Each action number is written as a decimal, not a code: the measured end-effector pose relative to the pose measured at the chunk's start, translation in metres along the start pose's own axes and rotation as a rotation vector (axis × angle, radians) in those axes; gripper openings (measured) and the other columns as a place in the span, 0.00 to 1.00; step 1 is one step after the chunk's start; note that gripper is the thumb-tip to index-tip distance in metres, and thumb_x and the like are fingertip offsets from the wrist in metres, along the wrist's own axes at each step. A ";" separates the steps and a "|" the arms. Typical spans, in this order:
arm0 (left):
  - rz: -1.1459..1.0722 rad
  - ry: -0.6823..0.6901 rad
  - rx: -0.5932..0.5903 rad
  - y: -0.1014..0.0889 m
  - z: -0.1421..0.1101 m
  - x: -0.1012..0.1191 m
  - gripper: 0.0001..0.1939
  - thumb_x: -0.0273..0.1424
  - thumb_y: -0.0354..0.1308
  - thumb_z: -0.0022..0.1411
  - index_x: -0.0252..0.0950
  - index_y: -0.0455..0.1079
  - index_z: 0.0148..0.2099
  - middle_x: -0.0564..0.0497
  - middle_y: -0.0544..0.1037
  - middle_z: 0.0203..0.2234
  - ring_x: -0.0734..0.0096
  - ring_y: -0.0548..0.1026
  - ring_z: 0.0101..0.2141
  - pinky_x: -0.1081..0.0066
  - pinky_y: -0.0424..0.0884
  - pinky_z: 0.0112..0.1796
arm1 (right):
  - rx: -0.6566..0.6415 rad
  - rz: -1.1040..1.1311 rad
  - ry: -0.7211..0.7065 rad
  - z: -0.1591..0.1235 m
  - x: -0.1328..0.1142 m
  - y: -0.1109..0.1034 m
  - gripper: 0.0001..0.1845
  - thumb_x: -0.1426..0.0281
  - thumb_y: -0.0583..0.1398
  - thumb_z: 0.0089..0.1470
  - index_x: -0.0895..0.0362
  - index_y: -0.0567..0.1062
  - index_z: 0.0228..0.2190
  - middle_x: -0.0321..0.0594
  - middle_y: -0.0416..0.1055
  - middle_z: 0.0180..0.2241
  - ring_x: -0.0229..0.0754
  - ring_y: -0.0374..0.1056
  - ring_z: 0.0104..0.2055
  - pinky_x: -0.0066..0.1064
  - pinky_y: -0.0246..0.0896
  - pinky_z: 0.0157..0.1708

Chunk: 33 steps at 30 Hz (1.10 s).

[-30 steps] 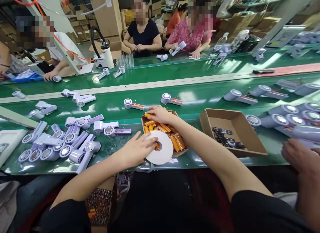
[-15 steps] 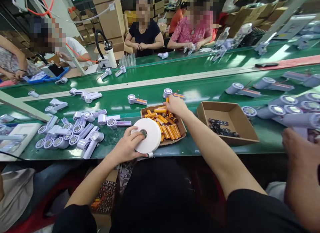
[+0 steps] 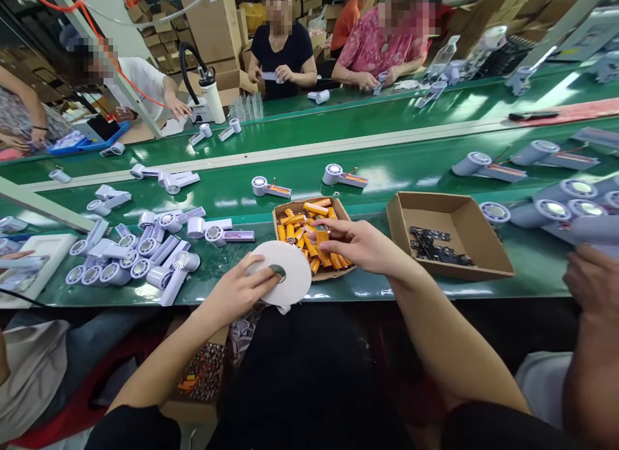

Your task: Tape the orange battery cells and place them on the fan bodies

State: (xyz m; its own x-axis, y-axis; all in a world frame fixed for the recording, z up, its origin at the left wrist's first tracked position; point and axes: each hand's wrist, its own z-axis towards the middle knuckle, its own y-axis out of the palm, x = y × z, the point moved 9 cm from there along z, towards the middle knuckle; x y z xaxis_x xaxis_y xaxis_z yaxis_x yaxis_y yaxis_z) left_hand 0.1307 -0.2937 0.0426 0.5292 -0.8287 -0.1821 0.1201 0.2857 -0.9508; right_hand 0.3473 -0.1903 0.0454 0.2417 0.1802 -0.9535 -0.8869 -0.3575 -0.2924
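My left hand [image 3: 246, 283] grips a white roll of tape [image 3: 294, 287], fingers at its centre hole, at the bench's front edge. A loose end hangs under the roll. Between the fingertips of my right hand [image 3: 360, 244] is an orange battery [image 3: 323, 237], held with one end up above a cardboard box [image 3: 353, 213]. That box is filled with more orange batteries [image 3: 291, 234] and sits just behind the roll. Beyond it on the green surface lie two lilac fan bodies [image 3: 333, 173] with open handles, orange showing inside.
Many lilac fan bodies [image 3: 145, 247] are piled to the left. A cardboard box [image 3: 447, 269] with black circuit boards [image 3: 438, 245] stands right of the batteries. A co-worker's hand [image 3: 592, 276] is at far right. Further people sit across the green belt [image 3: 290, 131].
My right hand has come back from the far side of the battery box towards me, now with a battery upright in its fingers. The tape roll has tilted flatter in my left hand.
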 end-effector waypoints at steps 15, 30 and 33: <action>0.091 -0.091 0.050 -0.022 0.030 0.002 0.20 0.27 0.59 0.72 0.41 0.72 0.65 0.45 0.81 0.53 0.54 0.72 0.49 0.48 0.70 0.55 | 0.445 0.551 0.016 -0.018 0.029 0.027 0.31 0.51 0.74 0.50 0.50 0.79 0.51 0.41 0.84 0.42 0.50 0.82 0.43 0.43 0.80 0.46; -0.412 -0.150 -0.050 0.045 0.062 -0.064 0.36 0.49 0.72 0.61 0.43 0.70 0.67 0.43 0.75 0.63 0.44 0.60 0.67 0.42 0.61 0.66 | 0.989 0.466 -0.193 -0.071 0.033 -0.077 0.28 0.55 0.80 0.36 0.50 0.82 0.39 0.40 0.80 0.35 0.55 0.83 0.41 0.53 0.82 0.43; -0.232 -0.449 -0.005 0.053 0.014 -0.128 0.24 0.44 0.67 0.67 0.41 0.75 0.61 0.42 0.78 0.58 0.45 0.64 0.66 0.40 0.61 0.66 | 1.154 0.369 -0.001 -0.129 0.054 -0.060 0.27 0.51 0.81 0.26 0.42 0.83 0.31 0.39 0.79 0.34 0.67 0.82 0.45 0.68 0.77 0.47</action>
State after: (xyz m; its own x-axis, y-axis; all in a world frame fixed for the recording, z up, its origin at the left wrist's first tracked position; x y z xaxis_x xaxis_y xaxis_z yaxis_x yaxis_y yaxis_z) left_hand 0.0811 -0.1660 0.0187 0.7984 -0.5810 0.1585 0.2736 0.1154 -0.9549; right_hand 0.4643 -0.2769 0.0021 -0.0994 0.2404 -0.9656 -0.7315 0.6401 0.2347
